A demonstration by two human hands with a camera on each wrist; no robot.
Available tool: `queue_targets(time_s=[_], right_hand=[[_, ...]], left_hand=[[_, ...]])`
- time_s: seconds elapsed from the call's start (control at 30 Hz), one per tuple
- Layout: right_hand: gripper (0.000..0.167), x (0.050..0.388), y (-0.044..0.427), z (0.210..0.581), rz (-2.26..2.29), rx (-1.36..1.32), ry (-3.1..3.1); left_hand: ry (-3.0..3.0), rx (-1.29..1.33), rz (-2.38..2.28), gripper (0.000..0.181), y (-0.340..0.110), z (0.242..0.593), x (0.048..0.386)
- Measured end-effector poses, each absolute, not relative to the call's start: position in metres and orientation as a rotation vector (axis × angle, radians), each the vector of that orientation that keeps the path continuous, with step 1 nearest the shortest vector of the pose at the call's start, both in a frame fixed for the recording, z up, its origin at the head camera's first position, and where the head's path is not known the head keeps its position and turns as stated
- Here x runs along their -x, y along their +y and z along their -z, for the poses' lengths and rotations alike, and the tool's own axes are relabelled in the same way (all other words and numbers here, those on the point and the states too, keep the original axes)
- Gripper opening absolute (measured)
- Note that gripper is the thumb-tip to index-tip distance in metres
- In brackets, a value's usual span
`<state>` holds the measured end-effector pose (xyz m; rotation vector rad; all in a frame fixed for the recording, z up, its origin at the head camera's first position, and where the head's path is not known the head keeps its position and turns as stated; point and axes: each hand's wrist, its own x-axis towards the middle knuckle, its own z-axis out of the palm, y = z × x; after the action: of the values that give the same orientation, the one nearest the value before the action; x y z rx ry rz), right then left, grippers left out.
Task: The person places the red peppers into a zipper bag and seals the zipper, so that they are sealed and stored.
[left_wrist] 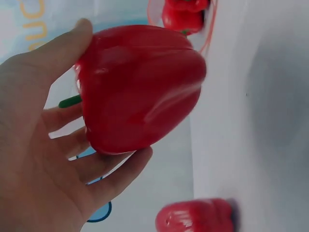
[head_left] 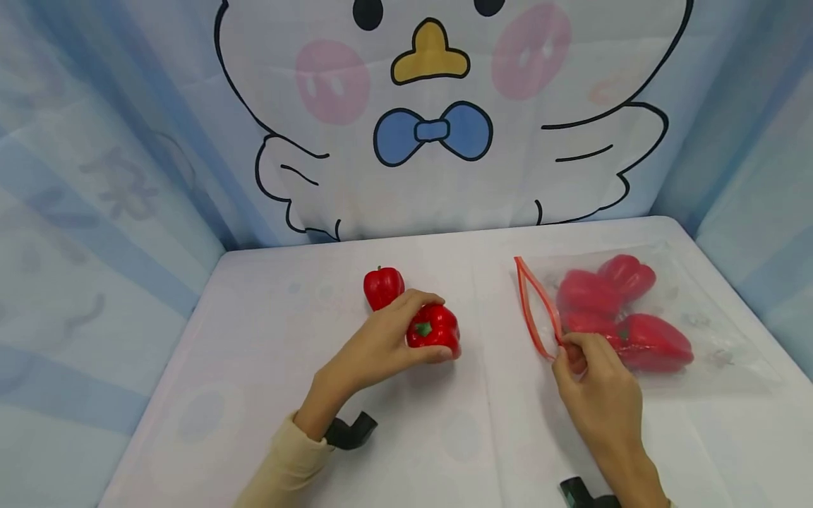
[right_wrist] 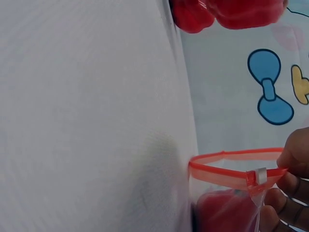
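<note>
My left hand [head_left: 384,346] grips a red bell pepper [head_left: 440,330] between thumb and fingers; the left wrist view shows this pepper [left_wrist: 142,89] raised off the table, its green stem towards the palm. Just behind it a second red bell pepper [head_left: 384,286] rests on the table. On the right lies a clear zip bag [head_left: 720,353] with several red bell peppers [head_left: 654,343] inside. My right hand [head_left: 603,395] pinches the bag's orange-red rim [head_left: 530,310], whose mouth gapes towards the left. A white slider [right_wrist: 261,176] sits on that rim, close to the right fingertips [right_wrist: 295,153].
A white cloth covers the table [head_left: 254,395]. Behind it hangs a curtain [head_left: 432,190] printed with a cartoon bird, and blue-white curtains [head_left: 95,212] stand at both sides. A black strap piece [head_left: 351,432] is on the left wrist.
</note>
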<state>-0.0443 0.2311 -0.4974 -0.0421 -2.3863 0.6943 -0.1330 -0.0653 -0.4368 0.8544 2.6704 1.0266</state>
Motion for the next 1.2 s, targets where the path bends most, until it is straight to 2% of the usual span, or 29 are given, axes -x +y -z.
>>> queue_targets(time_s=[0.23, 0.63, 1.2], right_hand=[[0.021, 0.046, 0.232, 0.498, -0.693, 0.030, -2.377], [0.020, 0.048, 0.231, 0.495, -0.703, 0.012, -2.369], [0.023, 0.044, 0.230, 0.496, -0.710, 0.080, -2.426]], left_hand=[[2.692, -0.830, -1.128, 0.075, -0.045, 0.439, 0.140], [2.596, -0.782, -1.283, 0.069, -0.019, 0.443, 0.149], [2.348, -0.588, -1.512, 0.063, 0.021, 0.474, 0.162]])
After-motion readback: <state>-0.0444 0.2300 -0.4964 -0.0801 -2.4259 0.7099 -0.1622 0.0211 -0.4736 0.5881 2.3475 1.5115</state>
